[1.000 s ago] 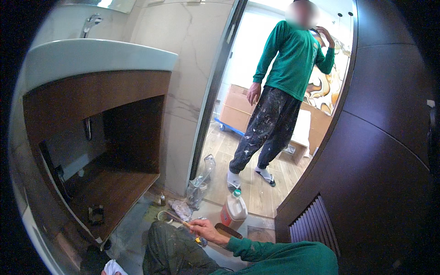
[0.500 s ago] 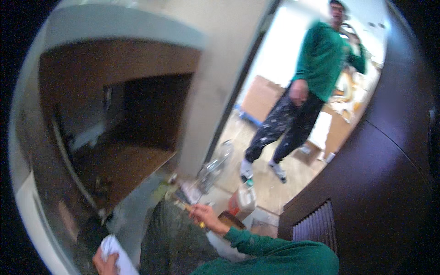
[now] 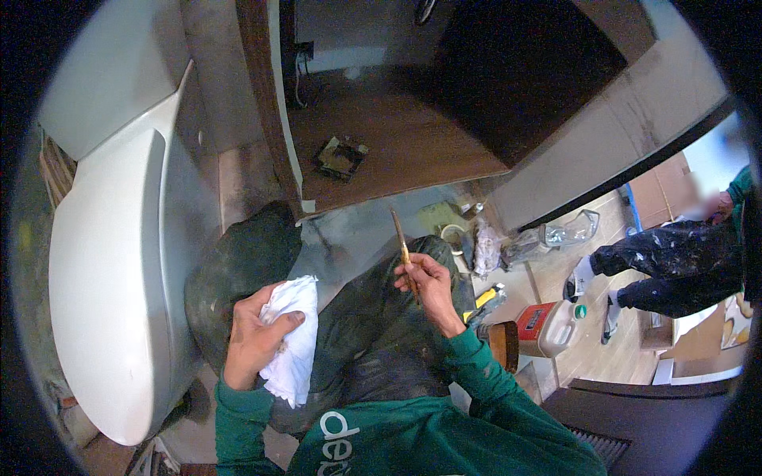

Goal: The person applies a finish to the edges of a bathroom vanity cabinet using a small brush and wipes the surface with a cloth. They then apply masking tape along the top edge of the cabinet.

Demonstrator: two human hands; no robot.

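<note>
A folded white cloth (image 3: 292,341) is gripped in my left hand (image 3: 252,337), thumb pressed across its face. My right hand (image 3: 429,284) pinches a thin paintbrush (image 3: 401,236) with a stained wooden handle, its far end pointing up and away. The two hands are apart, above my dark trousers (image 3: 361,325). Beyond them is the brown wooden floor of an open cabinet (image 3: 397,151), on which lies a small dark square item (image 3: 341,157) with paler patches.
On the left stands a white toilet (image 3: 107,293). At right are a canister (image 3: 548,327) with red label and green cap, an open brown can (image 3: 502,345), clear plastic bottles (image 3: 567,230) and a yellow-and-black tool (image 3: 490,298). Another person's paint-spattered trousers (image 3: 675,258) show beyond the doorway.
My view has swung left and down, putting the cabinet and toilet further into sight and the other person at the right edge. Both hands keep the cloth and brush, with the brush now pointing upward.
</note>
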